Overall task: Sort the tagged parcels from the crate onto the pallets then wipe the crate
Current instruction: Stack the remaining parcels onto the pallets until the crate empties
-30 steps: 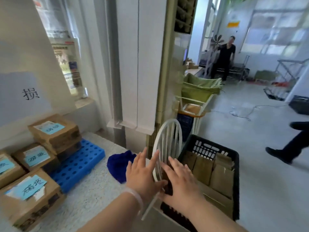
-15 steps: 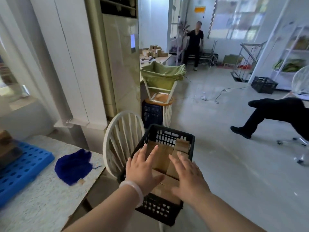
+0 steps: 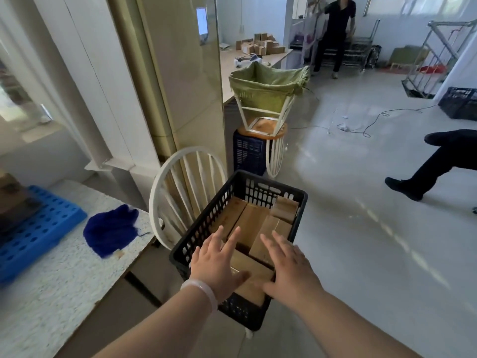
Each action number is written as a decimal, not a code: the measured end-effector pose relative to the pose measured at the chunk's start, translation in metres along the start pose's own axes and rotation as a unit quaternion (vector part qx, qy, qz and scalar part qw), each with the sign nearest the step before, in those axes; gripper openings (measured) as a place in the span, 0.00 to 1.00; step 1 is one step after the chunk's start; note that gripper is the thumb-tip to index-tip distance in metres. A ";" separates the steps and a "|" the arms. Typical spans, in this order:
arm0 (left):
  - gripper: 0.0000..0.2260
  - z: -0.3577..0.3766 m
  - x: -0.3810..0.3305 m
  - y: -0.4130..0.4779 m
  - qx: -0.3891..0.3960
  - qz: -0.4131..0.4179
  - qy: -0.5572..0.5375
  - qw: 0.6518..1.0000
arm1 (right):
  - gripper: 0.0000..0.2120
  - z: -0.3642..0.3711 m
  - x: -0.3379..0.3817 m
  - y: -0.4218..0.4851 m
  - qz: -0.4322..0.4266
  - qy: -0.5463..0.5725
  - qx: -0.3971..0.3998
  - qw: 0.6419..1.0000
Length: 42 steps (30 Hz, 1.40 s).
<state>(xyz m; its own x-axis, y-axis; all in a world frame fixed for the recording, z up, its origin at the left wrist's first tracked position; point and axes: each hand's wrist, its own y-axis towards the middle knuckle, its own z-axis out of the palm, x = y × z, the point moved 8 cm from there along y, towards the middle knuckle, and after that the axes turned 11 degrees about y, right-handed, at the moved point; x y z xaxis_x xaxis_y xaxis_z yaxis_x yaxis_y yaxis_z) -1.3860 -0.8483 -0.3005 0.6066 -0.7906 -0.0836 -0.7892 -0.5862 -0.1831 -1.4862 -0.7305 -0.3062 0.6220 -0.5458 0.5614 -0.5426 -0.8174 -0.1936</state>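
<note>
Black slatted crate (image 3: 206,227) stands beside the white chair (image 3: 165,182) back, packed with brown cardboard parcels (image 3: 254,220); blue pallet (image 3: 38,233) lies on the worktop's (image 3: 51,293) left edge.

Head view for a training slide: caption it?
Open left hand and right hand hover over cardboard parcels in a black crate.

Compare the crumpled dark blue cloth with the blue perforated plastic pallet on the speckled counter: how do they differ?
The crumpled dark blue cloth is a soft heap; the blue perforated plastic pallet is a flat, rigid slab. The cloth is a deeper blue than the pallet. The pallet carries brown boxes at the frame's left edge; the cloth carries nothing. Both rest on the speckled counter.
</note>
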 end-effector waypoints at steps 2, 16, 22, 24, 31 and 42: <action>0.43 0.008 0.006 0.003 0.018 -0.004 0.002 1.000 | 0.46 0.006 -0.005 0.007 0.010 0.006 0.006 1.000; 0.41 0.080 0.045 0.077 0.158 0.039 -0.010 0.987 | 0.45 0.080 -0.029 0.054 0.159 0.081 0.037 0.983; 0.41 0.127 0.058 0.109 0.210 0.082 -0.020 0.974 | 0.44 0.119 -0.039 0.069 0.241 0.085 0.058 0.965; 0.40 0.141 0.059 0.116 0.235 0.099 -0.019 0.967 | 0.43 0.127 -0.041 0.071 0.263 0.095 0.055 0.958; 0.40 0.174 0.069 0.130 0.290 0.105 -0.025 0.951 | 0.42 0.145 -0.054 0.071 0.315 0.117 0.036 0.941; 0.40 0.179 0.085 0.142 0.328 0.106 -0.108 0.933 | 0.46 0.153 -0.074 0.085 0.436 0.264 -0.040 0.859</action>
<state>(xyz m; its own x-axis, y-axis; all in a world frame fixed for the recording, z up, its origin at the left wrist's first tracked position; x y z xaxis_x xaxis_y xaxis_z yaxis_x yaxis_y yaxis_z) -1.4288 -0.9669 -0.5093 0.5048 -0.7810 -0.3677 -0.7083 -0.1313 -0.6936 -1.4918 -0.7876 -0.4869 -0.3726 -0.7674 0.5218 -0.7220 -0.1135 -0.6826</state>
